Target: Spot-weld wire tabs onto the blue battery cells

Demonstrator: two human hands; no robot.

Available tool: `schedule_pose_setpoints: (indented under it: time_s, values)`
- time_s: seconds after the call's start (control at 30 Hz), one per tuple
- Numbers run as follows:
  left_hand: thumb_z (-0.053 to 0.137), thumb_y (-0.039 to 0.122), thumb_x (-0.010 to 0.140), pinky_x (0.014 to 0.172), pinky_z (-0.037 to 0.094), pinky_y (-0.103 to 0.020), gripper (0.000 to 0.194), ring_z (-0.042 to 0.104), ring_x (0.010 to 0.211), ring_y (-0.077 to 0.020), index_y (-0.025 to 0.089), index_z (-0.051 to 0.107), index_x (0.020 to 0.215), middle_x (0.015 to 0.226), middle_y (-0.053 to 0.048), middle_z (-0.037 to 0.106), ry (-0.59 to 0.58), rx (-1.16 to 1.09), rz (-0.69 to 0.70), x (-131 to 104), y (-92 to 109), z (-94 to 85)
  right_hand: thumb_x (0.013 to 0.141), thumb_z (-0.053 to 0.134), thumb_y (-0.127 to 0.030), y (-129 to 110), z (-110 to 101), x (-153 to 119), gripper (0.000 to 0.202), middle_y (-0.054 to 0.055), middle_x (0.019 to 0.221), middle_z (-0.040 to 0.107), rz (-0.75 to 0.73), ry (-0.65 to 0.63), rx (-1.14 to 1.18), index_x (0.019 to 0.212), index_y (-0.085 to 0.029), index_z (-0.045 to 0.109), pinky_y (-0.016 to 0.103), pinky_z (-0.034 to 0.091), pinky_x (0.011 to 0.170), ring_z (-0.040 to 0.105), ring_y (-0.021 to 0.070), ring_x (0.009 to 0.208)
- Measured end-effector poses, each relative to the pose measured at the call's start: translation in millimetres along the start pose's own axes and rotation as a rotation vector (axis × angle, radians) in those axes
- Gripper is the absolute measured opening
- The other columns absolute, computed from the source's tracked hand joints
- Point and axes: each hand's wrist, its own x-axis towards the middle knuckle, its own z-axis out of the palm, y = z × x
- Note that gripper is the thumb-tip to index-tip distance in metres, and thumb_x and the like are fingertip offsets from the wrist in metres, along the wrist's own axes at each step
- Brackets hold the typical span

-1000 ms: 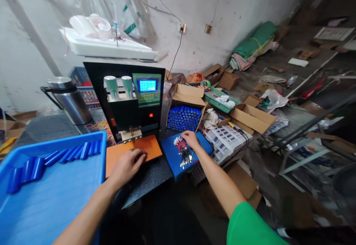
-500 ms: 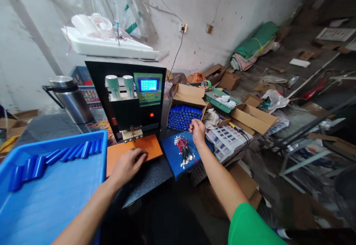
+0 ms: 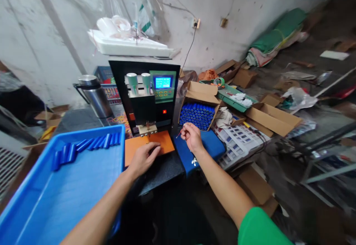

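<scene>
My left hand (image 3: pixel 144 157) rests on the orange board (image 3: pixel 167 143), its fingers curled below the electrode pins (image 3: pixel 148 127) of a black spot welder (image 3: pixel 141 109). Whatever those fingers hold is hidden. Over the blue mat (image 3: pixel 213 143), my right hand (image 3: pixel 192 137) pinches a short wire lead (image 3: pixel 180 133) with a bit of red showing. A bunch of wire leads (image 3: pixel 194 161) lies on the mat, mostly covered by my right hand and forearm. Behind that hand stands a cardboard box (image 3: pixel 202 88) packed with blue cylindrical cells (image 3: pixel 197 115).
On the left, a large blue tray (image 3: pixel 83 196) holds several blue cells (image 3: pixel 98 143) along its far side. A steel jug (image 3: pixel 96 98) stands behind it. Right of the mat are a white plastic crate (image 3: pixel 239 141), a green tray (image 3: pixel 236 98) and an open carton (image 3: pixel 272 120).
My right hand has come left and slightly lower relative to the welder, and a wire lead now shows in its fingers. The view has turned left; my left hand stays at the board.
</scene>
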Motion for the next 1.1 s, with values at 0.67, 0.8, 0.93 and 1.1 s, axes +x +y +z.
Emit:
schedule_pose_setpoints:
  time_s: [0.67,0.8,0.93,1.1]
  values:
    - [0.059,0.040,0.079,0.058,0.047,-0.025,0.026,0.059,0.057,-0.0137,0.015,0.062,0.075,0.063,-0.002,0.065,0.187,-0.396,-0.246,-4.1,2.2,1.3,0.077,0.066,-0.046,58.4,37.0,-35.3,0.029,0.000,0.072,0.060,0.038,-0.223,-0.266,0.085,-0.018,0.064,0.022,0.045,0.053,0.054,0.0124,0.061]
    - [0.058,0.036,0.077,0.058,0.046,-0.025,0.022,0.059,0.058,-0.0137,0.015,0.061,0.073,0.063,-0.002,0.064,0.208,-0.372,-0.247,-7.9,0.8,3.8,0.072,0.071,-0.044,64.7,37.8,-38.9,0.028,-0.002,0.060,0.057,0.030,-0.274,-0.425,0.077,-0.018,0.062,0.023,0.042,0.049,0.051,0.0123,0.053]
    - [0.055,0.034,0.079,0.061,0.045,-0.026,0.022,0.058,0.062,-0.0145,0.014,0.063,0.077,0.069,-0.005,0.066,0.201,-0.246,-0.244,-13.3,3.1,3.6,0.067,0.073,-0.053,69.7,37.8,-40.9,0.037,-0.001,0.055,0.057,0.085,-0.220,-0.442,0.074,-0.019,0.061,0.025,0.043,0.046,0.052,0.0139,0.048]
    - [0.050,0.024,0.077,0.058,0.038,-0.025,0.018,0.053,0.059,-0.0133,0.016,0.064,0.070,0.063,-0.003,0.063,0.173,0.064,-0.225,-19.6,14.1,-19.7,0.060,0.074,-0.065,72.3,33.2,-42.5,0.051,0.001,0.053,0.058,0.110,-0.134,-0.466,0.072,-0.017,0.063,0.027,0.047,0.045,0.056,0.0157,0.047]
